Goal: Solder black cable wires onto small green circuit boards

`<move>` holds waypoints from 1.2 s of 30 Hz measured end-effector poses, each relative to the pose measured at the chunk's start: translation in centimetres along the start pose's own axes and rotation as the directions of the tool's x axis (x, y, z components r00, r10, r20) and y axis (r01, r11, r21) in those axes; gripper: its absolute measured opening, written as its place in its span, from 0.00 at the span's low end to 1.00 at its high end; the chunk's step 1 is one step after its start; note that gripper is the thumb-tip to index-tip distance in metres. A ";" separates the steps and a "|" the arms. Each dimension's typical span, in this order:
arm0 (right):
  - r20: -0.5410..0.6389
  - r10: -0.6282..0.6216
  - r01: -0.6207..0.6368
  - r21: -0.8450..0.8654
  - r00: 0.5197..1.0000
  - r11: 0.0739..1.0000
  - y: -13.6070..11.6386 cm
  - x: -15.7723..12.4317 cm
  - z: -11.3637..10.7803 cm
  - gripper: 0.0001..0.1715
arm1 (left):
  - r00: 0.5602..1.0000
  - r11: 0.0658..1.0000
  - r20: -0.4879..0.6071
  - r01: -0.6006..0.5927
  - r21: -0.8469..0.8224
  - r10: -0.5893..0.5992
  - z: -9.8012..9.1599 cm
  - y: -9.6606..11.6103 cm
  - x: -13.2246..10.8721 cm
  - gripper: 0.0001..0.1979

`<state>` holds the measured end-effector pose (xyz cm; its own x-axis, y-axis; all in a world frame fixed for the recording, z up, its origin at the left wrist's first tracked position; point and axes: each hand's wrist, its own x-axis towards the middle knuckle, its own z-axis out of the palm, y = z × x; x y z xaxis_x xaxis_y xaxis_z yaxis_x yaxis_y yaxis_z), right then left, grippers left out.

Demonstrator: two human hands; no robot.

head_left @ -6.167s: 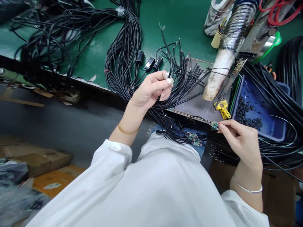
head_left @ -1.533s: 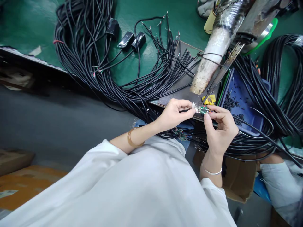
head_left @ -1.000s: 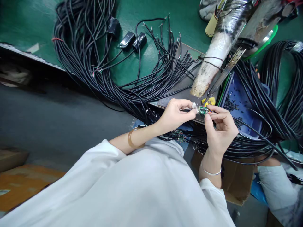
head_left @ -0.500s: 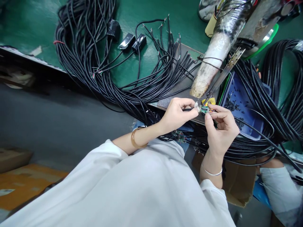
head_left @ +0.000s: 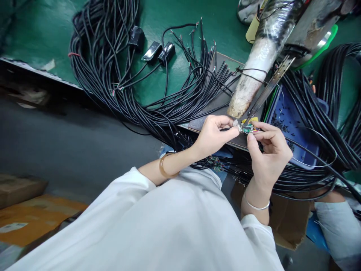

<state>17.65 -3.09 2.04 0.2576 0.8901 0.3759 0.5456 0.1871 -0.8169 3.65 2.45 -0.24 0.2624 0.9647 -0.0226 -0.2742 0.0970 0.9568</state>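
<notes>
Left hand (head_left: 211, 136): fingers pinch a black cable (head_left: 225, 129) near its end; one fingertip wears a whitish cover (head_left: 235, 123). Right hand (head_left: 269, 149): thumb and forefinger pinch the right end of a small green circuit board (head_left: 247, 128), held level between both hands at the desk edge. Contact between wires and board too small to resolve.

Immediately beyond the fingers: thin metal rod on a perforated strip (head_left: 278, 78), slanting down to the board; tip contact cannot be told. It and a stained white tube (head_left: 249, 81), plastic-wrapped higher up, crowd the space. Yellow item (head_left: 254, 119) behind the board, mostly covered.

Right of the fingers: blue plastic tray (head_left: 287, 105) with tiny black pieces, partly under glossy cable coils (head_left: 327, 84). Left: loose cable bundle (head_left: 104, 67), stripped ends, boxy black blocks (head_left: 152, 52) on the green desk (head_left: 148, 86). Below: more boards (head_left: 216, 163), blurred. Lower right: another person's sleeve (head_left: 337, 226), cut off by the frame.
</notes>
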 end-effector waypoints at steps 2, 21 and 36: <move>-0.003 -0.008 0.008 -0.017 1.000 1.000 -0.1 0.0 0.0 0.07 | 1.000 1.000 -0.002 -0.012 -0.016 0.012 0.0 0.1 0.0 0.06; -0.026 -0.040 0.037 -0.128 0.999 0.991 -0.7 -0.1 0.1 0.06 | 1.000 1.000 0.009 0.003 0.021 -0.003 0.1 0.2 -0.1 0.06; 0.025 -0.068 0.071 -0.119 0.997 0.990 -0.4 -0.8 -0.1 0.06 | 0.999 0.997 0.024 0.021 0.075 -0.022 -0.4 0.0 -0.6 0.06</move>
<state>17.30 -3.93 2.07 0.1993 0.8855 0.4197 0.6537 0.1989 -0.7301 3.12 1.95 -0.38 0.2903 0.9562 -0.0371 -0.1989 0.0983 0.9751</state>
